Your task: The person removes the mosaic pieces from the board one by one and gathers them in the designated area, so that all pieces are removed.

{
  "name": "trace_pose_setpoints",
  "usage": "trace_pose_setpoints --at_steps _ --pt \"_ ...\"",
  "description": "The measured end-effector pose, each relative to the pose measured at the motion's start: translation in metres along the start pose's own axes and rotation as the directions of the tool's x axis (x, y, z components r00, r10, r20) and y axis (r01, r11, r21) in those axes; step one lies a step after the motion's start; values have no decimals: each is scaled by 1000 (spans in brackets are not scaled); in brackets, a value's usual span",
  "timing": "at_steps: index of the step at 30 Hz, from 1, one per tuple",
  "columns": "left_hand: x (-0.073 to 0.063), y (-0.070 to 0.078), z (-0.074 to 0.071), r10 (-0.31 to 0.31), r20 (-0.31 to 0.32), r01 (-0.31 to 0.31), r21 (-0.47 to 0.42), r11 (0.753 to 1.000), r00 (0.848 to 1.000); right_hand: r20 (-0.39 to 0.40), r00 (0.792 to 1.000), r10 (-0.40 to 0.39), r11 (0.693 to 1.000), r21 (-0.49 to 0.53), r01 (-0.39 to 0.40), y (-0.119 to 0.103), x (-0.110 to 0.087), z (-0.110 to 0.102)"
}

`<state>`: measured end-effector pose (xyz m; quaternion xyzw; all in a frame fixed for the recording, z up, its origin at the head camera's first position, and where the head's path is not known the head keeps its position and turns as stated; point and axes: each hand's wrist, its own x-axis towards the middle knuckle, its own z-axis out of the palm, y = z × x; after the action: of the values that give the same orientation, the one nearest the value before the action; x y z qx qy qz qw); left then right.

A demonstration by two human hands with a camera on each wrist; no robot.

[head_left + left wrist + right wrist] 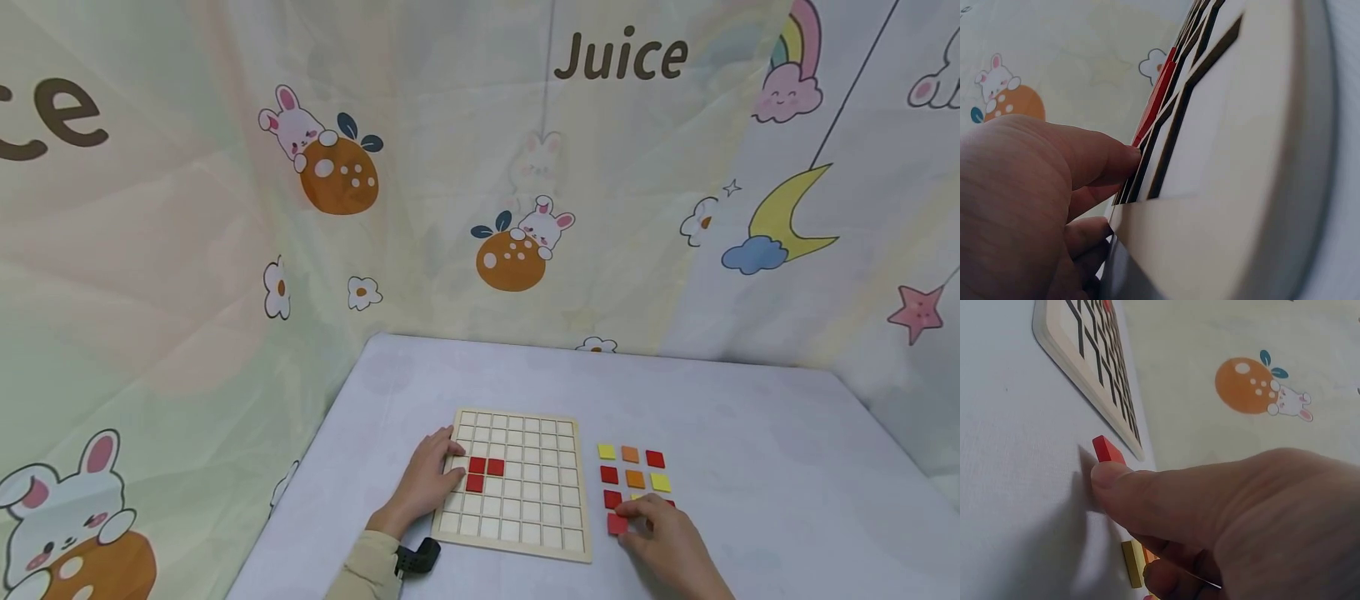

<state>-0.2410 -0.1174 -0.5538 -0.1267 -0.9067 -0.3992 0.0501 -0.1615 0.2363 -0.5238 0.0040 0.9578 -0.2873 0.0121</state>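
A wooden grid board lies on the table, with three red square tiles set in cells at its left side. My left hand holds the board's left edge. In the left wrist view the thumb lies over the grid and the other fingers bend at the edge. To the right of the board my right hand pinches a red tile between thumb and fingers. The right wrist view shows this tile tipped up at the thumb's end, its far part covered.
Rows of loose tiles stand right of the board: yellow, orange and red; my right hand partly covers the nearer ones. A white cloth covers the table. A printed curtain hangs behind and at the left.
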Motion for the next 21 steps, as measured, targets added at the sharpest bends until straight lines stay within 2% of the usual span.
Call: trace_pose_setpoints --at_steps 7,12,21 --pt "-1 -1 1 34 -17 -34 5 999 999 49 998 33 999 -3 -33 0 1 3" --pt "-1 0 0 22 -9 -22 3 1000 1000 83 995 63 998 -2 -63 -2 1 4" --pt "-1 0 0 7 -5 -7 0 1000 1000 77 995 61 998 -3 -61 -2 0 5"
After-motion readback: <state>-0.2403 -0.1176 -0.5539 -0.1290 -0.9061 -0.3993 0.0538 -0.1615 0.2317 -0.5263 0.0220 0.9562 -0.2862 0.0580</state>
